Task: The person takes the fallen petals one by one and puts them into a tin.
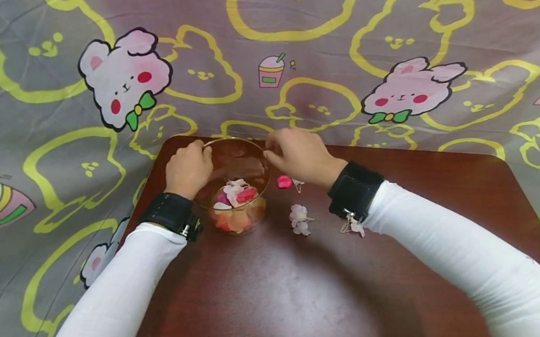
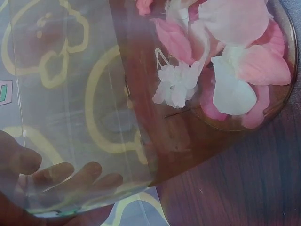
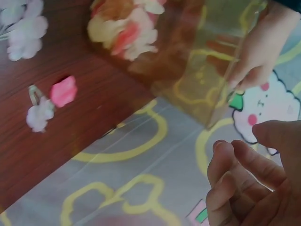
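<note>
A clear, amber-tinted vase [image 1: 245, 162] with a gold rim stands toward the back left of the table. My left hand [image 1: 188, 167] grips its rim from the left; in the left wrist view those fingers [image 2: 61, 174] show through the wall. Pink, white and orange petals [image 2: 244, 61] fill its bottom, and a white flower hair clip [image 2: 176, 84] lies among them. My right hand [image 1: 297, 152] hovers at the right of the rim. In the right wrist view its fingers [image 3: 221, 160] are loosely bent, apart from the thumb, with nothing between them.
Right of the vase, a pink petal [image 3: 64, 91] lies beside a white flower hair clip [image 3: 40, 114]. Nearer are white flowers [image 1: 299, 219] and another flower clip [image 1: 354, 227] below my right wrist. A patterned cloth [image 1: 306, 37] hangs behind the brown table [image 1: 263, 308].
</note>
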`<state>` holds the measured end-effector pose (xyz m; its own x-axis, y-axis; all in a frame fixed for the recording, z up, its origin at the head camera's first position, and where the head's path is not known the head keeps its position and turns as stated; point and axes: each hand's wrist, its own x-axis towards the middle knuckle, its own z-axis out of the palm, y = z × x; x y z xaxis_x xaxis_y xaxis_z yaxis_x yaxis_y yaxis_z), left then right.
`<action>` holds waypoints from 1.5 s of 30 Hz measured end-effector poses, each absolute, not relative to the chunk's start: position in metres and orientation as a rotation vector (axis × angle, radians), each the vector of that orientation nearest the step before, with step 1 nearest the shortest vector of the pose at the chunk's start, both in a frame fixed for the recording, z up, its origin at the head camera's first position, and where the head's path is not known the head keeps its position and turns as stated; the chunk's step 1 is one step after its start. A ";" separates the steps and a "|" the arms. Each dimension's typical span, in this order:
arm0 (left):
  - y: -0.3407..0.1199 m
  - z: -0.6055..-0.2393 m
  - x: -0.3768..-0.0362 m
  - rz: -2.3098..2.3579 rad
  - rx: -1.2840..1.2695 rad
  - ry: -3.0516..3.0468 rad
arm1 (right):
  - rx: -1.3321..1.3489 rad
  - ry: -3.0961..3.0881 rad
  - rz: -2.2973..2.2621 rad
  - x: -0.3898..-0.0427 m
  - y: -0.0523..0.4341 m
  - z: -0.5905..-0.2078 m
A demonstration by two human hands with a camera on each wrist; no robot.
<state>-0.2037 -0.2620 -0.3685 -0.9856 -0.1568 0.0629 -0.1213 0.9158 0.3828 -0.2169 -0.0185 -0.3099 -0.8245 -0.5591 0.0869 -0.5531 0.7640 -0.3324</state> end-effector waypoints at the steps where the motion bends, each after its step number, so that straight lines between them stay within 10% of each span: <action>1: -0.262 -0.369 -0.204 -0.588 0.217 -2.982 | -0.915 2.937 -0.540 -0.218 -0.015 -0.312; 45: -0.262 -0.372 -0.204 -0.576 0.193 -2.932 | -0.245 2.889 -0.124 -0.270 0.166 -0.407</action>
<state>-0.2044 -0.2619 -0.3722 -0.9809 -0.1541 0.1190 -0.0976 0.9180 0.3844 -0.2703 0.1664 -0.4071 -0.9575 -0.1760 -0.2287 -0.1557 0.9823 -0.1040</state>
